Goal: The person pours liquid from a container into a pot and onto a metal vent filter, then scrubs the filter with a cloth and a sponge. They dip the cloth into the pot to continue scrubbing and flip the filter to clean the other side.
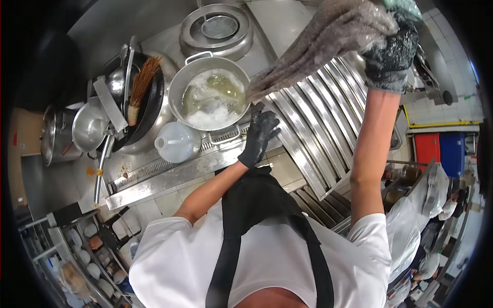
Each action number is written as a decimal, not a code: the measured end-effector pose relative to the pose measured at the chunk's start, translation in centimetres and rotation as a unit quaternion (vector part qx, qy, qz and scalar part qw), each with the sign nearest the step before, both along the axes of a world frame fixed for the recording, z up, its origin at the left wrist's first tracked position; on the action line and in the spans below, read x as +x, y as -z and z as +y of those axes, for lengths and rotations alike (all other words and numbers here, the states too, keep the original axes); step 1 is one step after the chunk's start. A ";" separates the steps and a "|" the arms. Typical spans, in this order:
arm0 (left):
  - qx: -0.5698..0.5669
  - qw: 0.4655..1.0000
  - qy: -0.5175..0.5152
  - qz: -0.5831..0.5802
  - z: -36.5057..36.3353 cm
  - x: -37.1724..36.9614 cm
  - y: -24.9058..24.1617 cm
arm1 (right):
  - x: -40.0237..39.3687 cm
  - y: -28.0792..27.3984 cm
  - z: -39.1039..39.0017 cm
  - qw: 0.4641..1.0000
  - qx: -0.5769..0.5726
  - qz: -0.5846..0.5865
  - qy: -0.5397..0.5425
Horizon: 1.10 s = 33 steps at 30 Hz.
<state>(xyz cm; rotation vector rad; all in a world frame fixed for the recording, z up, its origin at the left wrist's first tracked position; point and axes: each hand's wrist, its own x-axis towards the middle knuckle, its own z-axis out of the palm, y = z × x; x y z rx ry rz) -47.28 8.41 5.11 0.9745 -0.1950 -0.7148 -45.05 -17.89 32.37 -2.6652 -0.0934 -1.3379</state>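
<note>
Right hand: The right hand (393, 54), in a wet black glove, is closing around the bunched upper end of the grey cloth (323, 41); a bit of green material (405, 7) is showing beside the fingers. Gripping it high is probably letting the long part trail free.
Left hand: The left hand (261, 134), gloved too, is reaching in low between the pot and the slatted metal panel (314, 105). Its fingers are looking partly bent; whether they are gripping the panel's edge or only resting there, I cannot tell, though that position would suit steadying it.
Grey cloth: It is stretching slantwise above the panel, its narrow end coming down close by the pot's rim. It is looking soaked, heavy and folded lengthwise, with foam clinging near the grip.
Slatted panel: It is lying at a slant beside the pot, one corner jutting past the front of the bench (154, 186), its ridges shining.
Pot: The two-handled pot (176, 95) is holding yellowish, foamy liquid (213, 100), likely sitting this near so that the cloth can reach it easily.
Nearby: A cloudy plastic jug (179, 143) is leaning by the pot; a bristle brush (144, 84) is resting among pans farther left.
</note>
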 end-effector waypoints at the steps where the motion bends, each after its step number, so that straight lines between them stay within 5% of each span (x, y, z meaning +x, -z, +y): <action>1: -0.097 0.974 -0.020 0.203 -1.1 -0.2 -0.2 | -0.5 1.4 -0.4 0.998 0.024 -0.032 0.048; 3: -0.130 0.953 -0.020 0.274 -3.1 0.5 -0.1 | -2.1 3.7 0.4 0.953 0.288 -0.043 -0.080; 5: -0.260 0.901 -0.003 0.346 -5.1 2.4 1.0 | -3.5 6.4 2.6 0.772 0.590 -0.073 -0.228; 11: -0.156 0.943 -0.077 0.285 -11.1 6.6 11.0 | -9.0 28.0 -0.5 0.464 0.834 -0.007 -0.299; 12: -0.097 0.949 -0.100 0.283 -11.4 6.6 11.7 | -10.3 32.1 -1.0 0.415 0.891 0.002 -0.183; 14: -0.015 0.970 -0.111 0.214 -11.1 7.1 14.0 | -13.4 41.7 -2.7 0.661 0.729 0.148 -0.095; 15: 0.060 0.981 -0.123 0.136 -10.7 7.3 15.1 | -13.8 40.8 -0.9 0.658 0.733 0.171 0.002; 17: 0.166 0.942 -0.251 -0.147 -11.2 8.5 20.3 | -16.2 41.8 -0.5 0.903 0.372 0.216 0.001; 18: 0.264 0.906 -0.228 -0.240 -10.1 8.8 18.7 | -18.7 42.8 -0.4 0.961 0.159 0.214 0.068; 19: 0.357 0.851 -0.201 -0.329 -9.5 9.1 15.8 | -19.2 41.5 0.2 0.960 0.163 0.218 0.070; 20: 0.361 0.852 -0.195 -0.325 -9.9 9.3 14.6 | -19.1 38.6 1.1 0.921 0.241 0.266 0.149; 21: 0.420 0.758 -0.249 -0.433 -10.5 9.5 13.8 | -19.2 37.0 1.7 0.868 0.314 0.311 0.227; 22: 0.466 0.645 -0.295 -0.529 -11.3 9.7 13.0 | -19.8 39.6 2.7 0.876 0.186 0.285 0.343; 23: 0.467 0.649 -0.286 -0.528 -11.5 10.3 12.2 | -20.7 41.7 2.6 0.871 0.188 0.292 0.349; 25: 0.446 0.645 -0.259 -0.563 -11.9 12.1 11.5 | -19.5 41.9 3.9 0.869 -0.016 0.386 0.307; 28: 0.521 0.602 -0.292 -0.530 -13.0 14.0 13.6 | -12.3 38.6 8.5 0.817 0.305 0.356 0.336; 29: 0.524 0.601 -0.290 -0.529 -13.0 14.7 13.5 | -9.9 38.8 9.7 0.829 0.263 0.360 0.337; 31: 0.573 0.604 -0.130 -0.538 -13.1 16.5 12.6 | -5.4 38.0 12.2 0.781 0.233 0.435 0.383; 33: 0.592 0.572 -0.150 -0.548 -13.7 18.2 13.8 | -3.4 39.6 11.9 0.843 0.229 0.382 0.301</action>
